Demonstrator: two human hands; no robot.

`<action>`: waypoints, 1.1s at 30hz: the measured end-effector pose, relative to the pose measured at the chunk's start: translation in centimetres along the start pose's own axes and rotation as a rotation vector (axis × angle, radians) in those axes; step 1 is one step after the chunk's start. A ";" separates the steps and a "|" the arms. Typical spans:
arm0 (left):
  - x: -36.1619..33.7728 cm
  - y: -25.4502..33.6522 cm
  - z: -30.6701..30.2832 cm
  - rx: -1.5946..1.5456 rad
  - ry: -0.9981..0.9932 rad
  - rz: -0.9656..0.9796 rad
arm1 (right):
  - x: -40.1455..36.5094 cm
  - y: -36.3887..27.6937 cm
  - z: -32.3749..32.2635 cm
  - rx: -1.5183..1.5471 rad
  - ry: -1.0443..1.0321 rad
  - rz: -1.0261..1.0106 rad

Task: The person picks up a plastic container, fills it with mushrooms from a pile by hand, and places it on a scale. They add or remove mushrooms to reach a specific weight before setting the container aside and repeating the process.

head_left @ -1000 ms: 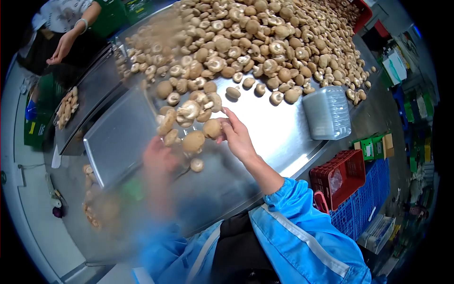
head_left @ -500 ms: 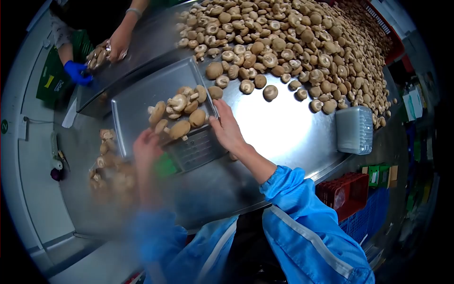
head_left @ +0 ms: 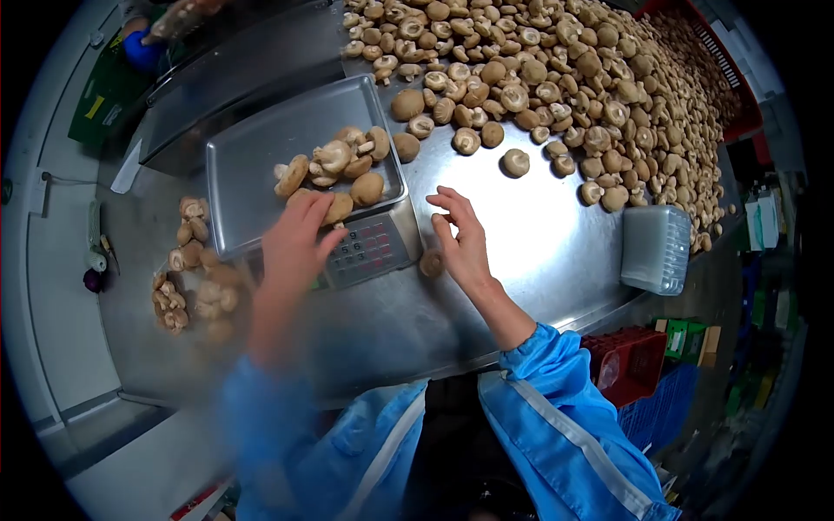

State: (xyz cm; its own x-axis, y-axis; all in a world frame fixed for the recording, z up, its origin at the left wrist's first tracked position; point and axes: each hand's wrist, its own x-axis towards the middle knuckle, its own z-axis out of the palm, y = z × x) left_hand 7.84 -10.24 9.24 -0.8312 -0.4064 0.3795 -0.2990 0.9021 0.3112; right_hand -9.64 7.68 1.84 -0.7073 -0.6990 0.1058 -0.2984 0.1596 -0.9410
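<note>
Several brown mushrooms (head_left: 333,158) lie in the metal tray (head_left: 252,156) on top of a weighing scale (head_left: 369,252), whose keypad shows below the tray. At the tray's front edge, the fingers of my left hand (head_left: 297,239) are closed round a mushroom (head_left: 340,208). To the right of the scale, my right hand (head_left: 462,236) hovers with fingers apart and nothing in it. A single mushroom (head_left: 432,262) lies on the metal table (head_left: 512,230) between the scale and my right hand.
A large heap of mushrooms (head_left: 591,95) covers the back right, by a red crate (head_left: 734,78). Stacked clear plastic trays (head_left: 653,250) stand at the right edge. Small mushroom groups (head_left: 169,304) lie left. A co-worker's blue-gloved hand (head_left: 142,50) is at the upper left.
My right hand has left the tray's right edge and moved right. My left hand has moved right and up to the mushroom at the tray's front. The co-worker's bare hand has left its earlier place.
</note>
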 end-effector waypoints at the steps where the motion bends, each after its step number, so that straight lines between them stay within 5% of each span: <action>1: 0.2 -0.2 0.1 -0.011 -0.043 -0.050 | -0.3 0.2 -0.2 0.007 -0.002 0.008; 3: 0.3 -0.8 0.3 -0.028 -0.136 -0.153 | -1.1 0.7 -0.5 0.013 -0.002 0.035; 8: 0.9 -1.3 -0.1 -0.033 0.063 -0.071 | -2.5 1.7 -0.4 0.112 -0.009 0.126; 15: -0.1 -1.1 0.2 0.091 -0.012 -0.088 | -2.3 1.3 -1.4 -0.052 -0.060 0.007; 24: -2.6 -5.3 -5.1 -0.114 0.442 -0.347 | -5.8 2.3 -1.1 -0.377 -0.336 -0.247; 31: -2.7 -6.0 -5.2 -0.074 0.457 -0.308 | -4.9 2.8 -1.7 -0.305 -0.368 -0.144; 33: -2.2 -6.0 -4.9 -0.092 0.435 -0.281 | -4.3 2.2 -2.0 -0.203 -0.305 0.039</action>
State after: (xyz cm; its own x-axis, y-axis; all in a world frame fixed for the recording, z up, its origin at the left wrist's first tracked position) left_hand 13.70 -15.47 10.79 -0.4473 -0.6712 0.5911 -0.4241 0.7411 0.5205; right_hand -8.59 12.44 -0.02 -0.5058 -0.8607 -0.0584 -0.4177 0.3036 -0.8563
